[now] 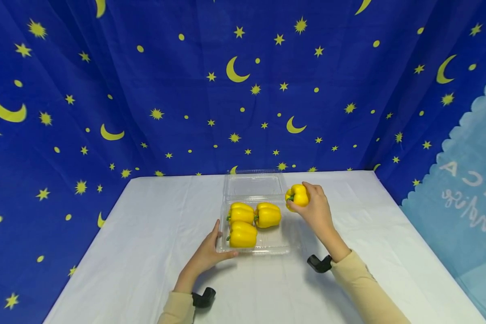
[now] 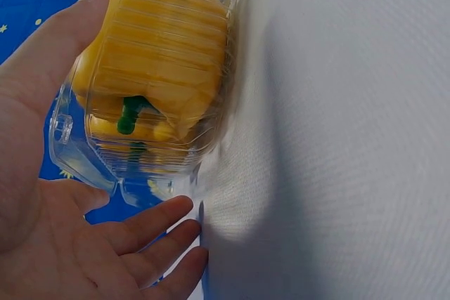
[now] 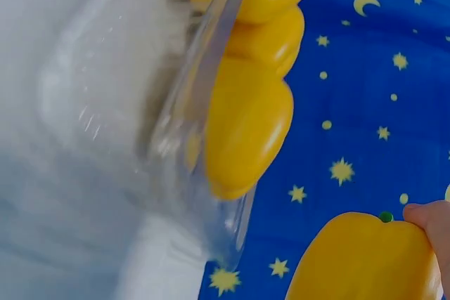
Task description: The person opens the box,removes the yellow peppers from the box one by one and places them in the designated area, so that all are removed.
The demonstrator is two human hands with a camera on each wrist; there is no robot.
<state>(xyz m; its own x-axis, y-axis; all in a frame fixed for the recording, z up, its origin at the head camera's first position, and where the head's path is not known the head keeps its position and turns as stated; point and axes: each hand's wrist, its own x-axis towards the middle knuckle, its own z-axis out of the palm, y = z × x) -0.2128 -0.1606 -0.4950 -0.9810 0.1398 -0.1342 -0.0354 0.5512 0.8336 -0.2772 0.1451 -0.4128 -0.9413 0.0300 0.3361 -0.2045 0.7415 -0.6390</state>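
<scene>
In the head view a clear plastic clamshell container (image 1: 273, 243) lies on the table with its lid (image 1: 255, 185) folded back. It holds three yellow bell peppers: one at the back left (image 1: 241, 213), one at the back right (image 1: 267, 215) and one at the front left (image 1: 243, 235). My left hand (image 1: 208, 252) spans the container's front left corner, thumb at the front rim, fingers spread along the left side. To the container's right, my right hand (image 1: 317, 209) grips another yellow bell pepper (image 1: 297, 196) between thumb and fingers, raised near the lid.
A white cloth (image 1: 146, 225) covers the table. Behind it hangs a blue curtain (image 1: 186, 90) with yellow moons and stars. At the right is a light blue cloth (image 1: 465, 198) with lettering. A black wrist-camera mount (image 1: 320, 263) sits below my right wrist.
</scene>
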